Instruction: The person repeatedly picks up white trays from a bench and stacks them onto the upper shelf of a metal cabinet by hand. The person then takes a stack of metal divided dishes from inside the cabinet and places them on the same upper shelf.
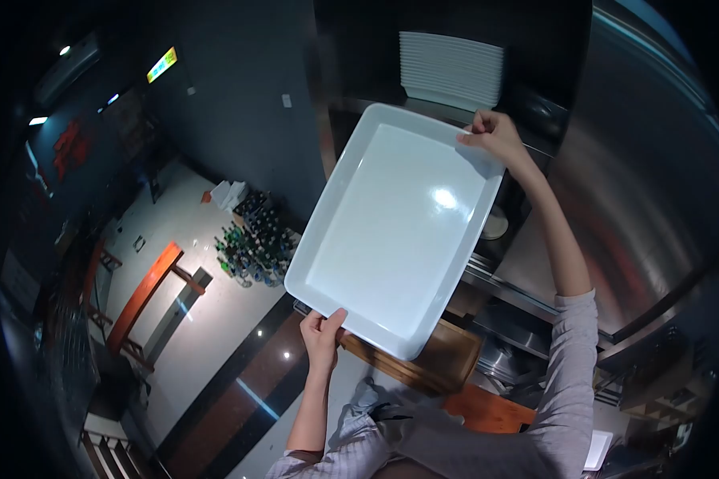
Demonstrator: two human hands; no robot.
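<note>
A large white rectangular tray (391,231) with raised sides is held up in front of me, tilted so its inside faces the camera. A bright reflection shows on its bare inner surface. My left hand (321,337) grips the lower left rim, thumb over the edge and fingers behind. At the upper right corner my right hand (494,137) pinches the rim, its thumb on the inner side. Behind the tray's far end stands a stack of white trays (452,69) on a dark shelf. Below the held tray is a brown wooden tray (447,359), partly covered by it.
A tall stainless steel panel (647,160) rises close by my right arm. Many green bottles (252,243) stand together on the floor to the left. Farther left is an orange bench (145,295). Metal shelving with pans (499,359) lies under my right forearm.
</note>
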